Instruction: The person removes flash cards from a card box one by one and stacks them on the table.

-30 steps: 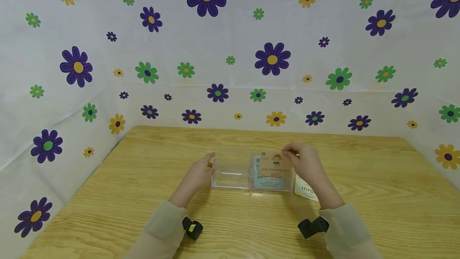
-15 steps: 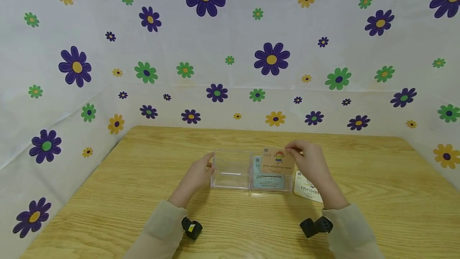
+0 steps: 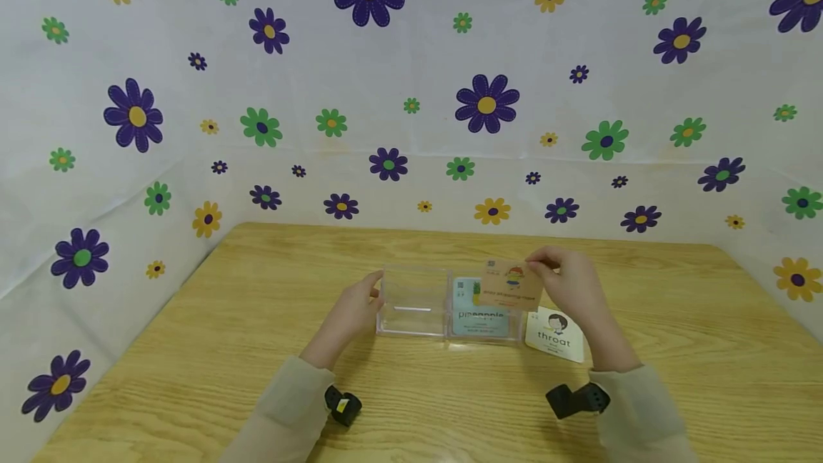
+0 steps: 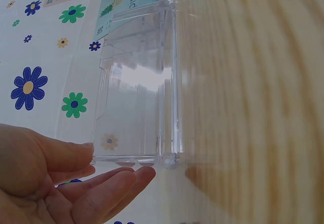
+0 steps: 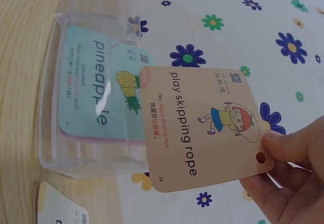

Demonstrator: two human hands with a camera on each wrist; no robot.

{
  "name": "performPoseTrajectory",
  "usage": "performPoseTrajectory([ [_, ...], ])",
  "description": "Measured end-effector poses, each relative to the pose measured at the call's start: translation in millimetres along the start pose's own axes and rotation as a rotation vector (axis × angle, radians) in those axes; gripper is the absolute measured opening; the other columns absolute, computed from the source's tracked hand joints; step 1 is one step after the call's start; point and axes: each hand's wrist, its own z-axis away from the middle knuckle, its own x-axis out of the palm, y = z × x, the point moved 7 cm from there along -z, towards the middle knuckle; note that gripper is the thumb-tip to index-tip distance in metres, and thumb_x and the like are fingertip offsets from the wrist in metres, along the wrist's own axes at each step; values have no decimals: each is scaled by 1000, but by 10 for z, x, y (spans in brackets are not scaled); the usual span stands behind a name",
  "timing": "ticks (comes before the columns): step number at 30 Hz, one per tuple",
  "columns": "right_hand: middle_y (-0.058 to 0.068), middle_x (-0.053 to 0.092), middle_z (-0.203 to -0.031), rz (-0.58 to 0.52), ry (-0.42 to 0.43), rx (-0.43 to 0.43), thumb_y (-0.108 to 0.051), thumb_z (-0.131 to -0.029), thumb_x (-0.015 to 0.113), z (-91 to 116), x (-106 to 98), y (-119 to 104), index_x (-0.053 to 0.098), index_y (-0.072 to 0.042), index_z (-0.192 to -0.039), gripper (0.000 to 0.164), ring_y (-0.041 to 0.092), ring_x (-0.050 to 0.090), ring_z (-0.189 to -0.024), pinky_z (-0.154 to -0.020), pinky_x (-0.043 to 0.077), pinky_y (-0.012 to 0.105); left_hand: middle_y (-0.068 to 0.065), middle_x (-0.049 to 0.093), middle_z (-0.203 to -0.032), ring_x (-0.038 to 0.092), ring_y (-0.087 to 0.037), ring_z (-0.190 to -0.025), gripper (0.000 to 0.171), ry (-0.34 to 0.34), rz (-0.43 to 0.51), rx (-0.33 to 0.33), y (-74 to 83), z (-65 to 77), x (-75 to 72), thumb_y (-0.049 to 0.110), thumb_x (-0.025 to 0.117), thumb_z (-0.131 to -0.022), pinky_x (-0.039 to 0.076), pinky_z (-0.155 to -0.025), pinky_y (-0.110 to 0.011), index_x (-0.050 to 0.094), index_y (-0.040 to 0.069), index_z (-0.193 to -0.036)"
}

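My right hand pinches an orange "play skipping rope" flashcard by its corner between thumb and fingers. The card is raised, overlapping the right half of a clear plastic box in the head view. A blue "pineapple" flashcard leans in that right compartment, a pinkish edge showing behind it. At the box's left end is my left hand; in the left wrist view its thumb meets the rim, and its fairly straight fingers lie against the end wall. A cream "throat" flashcard lies right of the box.
The wooden table carries the box and cards. Behind it hangs a white cloth printed with flowers, which also covers both sides. A black wrist camera sits on the left wrist and another black camera on the right.
My right hand has moved right and slightly up with the skipping rope card, uncovering more of the pineapple card and the throat card. My left hand stays at the box's end.
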Motion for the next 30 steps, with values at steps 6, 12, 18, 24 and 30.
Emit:
performPoseTrajectory([
  [6,15,63,-89,10,-31,28,-6,-88,53,13,-79,62,64,1,-90,14,31,55,-87,-74,43,45,-23,53,-113,55,-31,-95,46,-5,0,4,6,6,-3,8,46,-92,45,-73,-39,31,-1,-135],
  [12,13,62,-86,-42,-51,55,-13,-88,55,-45,-109,364,66,-2,-89,15,26,53,-78,-65,44,41,-23,53,-113,55,-31,-96,47,-5,4,-1,2,1,0,7,47,-91,45,-71,-37,31,-1,-135],
  [18,12,60,-81,-45,-53,107,-17,-88,56,-80,-214,657,65,-1,-88,18,24,49,-70,-57,41,38,-23,53,-113,54,-31,-96,47,-4,3,-4,6,-6,-3,7,47,-91,45,-74,-39,31,-2,-135],
  [24,15,59,-85,0,-146,179,-12,-88,53,9,-337,478,62,5,-93,20,26,48,-76,-62,40,34,-24,53,-112,54,-31,-96,47,-4,2,-6,4,-5,-7,7,47,-91,45,-73,-38,31,-2,-135],
  [30,17,58,-90,15,-218,250,-10,-87,53,32,-290,559,62,5,-92,18,29,49,-81,-68,42,40,-24,53,-112,56,-30,-93,48,-2,0,6,8,-1,-13,6,48,-91,45,-67,-34,31,-2,-135],
])
